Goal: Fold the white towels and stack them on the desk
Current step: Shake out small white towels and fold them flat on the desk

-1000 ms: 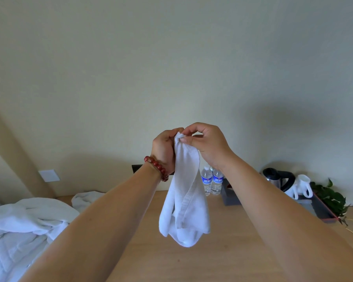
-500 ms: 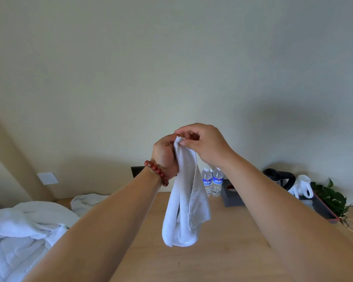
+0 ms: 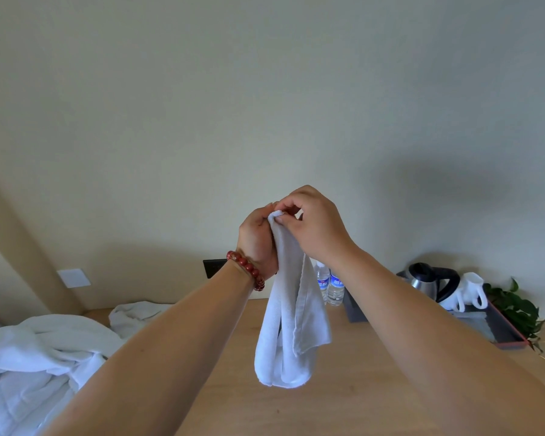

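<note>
Above wooden desk (image 3: 343,388), both hands apparently pinch hanging white towel (image 3: 291,325).

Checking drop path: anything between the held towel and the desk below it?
Nothing visible. The small white towel hangs from both hands, left hand and right hand, over bare desk. The towel pile lies to the left, the water bottles and tray behind and to the right.

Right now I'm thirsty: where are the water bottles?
In the head view, the two water bottles stand at the back of the desk against the wall, right of the hanging white towel and left of the dark tray.
</note>
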`<action>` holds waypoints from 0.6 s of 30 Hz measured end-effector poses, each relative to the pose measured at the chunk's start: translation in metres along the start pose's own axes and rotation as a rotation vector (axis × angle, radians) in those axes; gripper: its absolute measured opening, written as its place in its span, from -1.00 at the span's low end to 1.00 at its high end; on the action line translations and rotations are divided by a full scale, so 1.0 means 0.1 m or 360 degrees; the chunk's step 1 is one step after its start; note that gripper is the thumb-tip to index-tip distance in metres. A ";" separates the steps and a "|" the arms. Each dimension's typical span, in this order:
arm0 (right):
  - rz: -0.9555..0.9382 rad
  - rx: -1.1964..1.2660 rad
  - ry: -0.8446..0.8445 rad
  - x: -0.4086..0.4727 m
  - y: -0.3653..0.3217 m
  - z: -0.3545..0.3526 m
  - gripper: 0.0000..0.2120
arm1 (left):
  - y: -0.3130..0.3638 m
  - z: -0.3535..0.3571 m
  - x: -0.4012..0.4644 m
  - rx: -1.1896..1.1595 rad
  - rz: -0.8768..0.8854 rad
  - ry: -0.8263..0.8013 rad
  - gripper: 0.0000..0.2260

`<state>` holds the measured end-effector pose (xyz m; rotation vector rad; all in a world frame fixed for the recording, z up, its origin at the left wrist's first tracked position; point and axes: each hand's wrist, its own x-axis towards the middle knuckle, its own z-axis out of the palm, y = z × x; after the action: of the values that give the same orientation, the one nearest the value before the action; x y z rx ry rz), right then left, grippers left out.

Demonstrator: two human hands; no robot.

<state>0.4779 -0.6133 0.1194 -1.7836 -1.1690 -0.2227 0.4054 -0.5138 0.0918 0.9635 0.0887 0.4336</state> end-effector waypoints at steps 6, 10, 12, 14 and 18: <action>0.0020 -0.0048 -0.0114 0.02 0.07 -0.02 -0.97 | 0.02 0.07 0.09 0.0114 -0.0043 0.0078 -0.24; 0.0096 0.0087 -0.0006 0.11 0.05 -0.15 -0.93 | 0.00 0.06 0.11 0.0145 0.0000 0.0140 -0.24; 0.0111 0.0082 0.0057 0.19 0.03 -0.24 -0.91 | -0.04 0.00 0.10 0.0383 -0.0018 0.0203 -0.37; 0.0094 0.0036 0.0093 0.26 0.01 -0.33 -0.92 | -0.09 -0.06 0.07 0.0769 0.0030 0.0322 -0.55; 0.0011 -0.0140 0.0071 0.35 0.01 -0.48 -0.91 | -0.09 -0.07 0.07 0.1240 0.0359 0.0776 -0.72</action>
<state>0.5130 -0.6291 0.1645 -1.8498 -1.1366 -0.3128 0.4121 -0.5098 0.0814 1.6213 0.6307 0.8703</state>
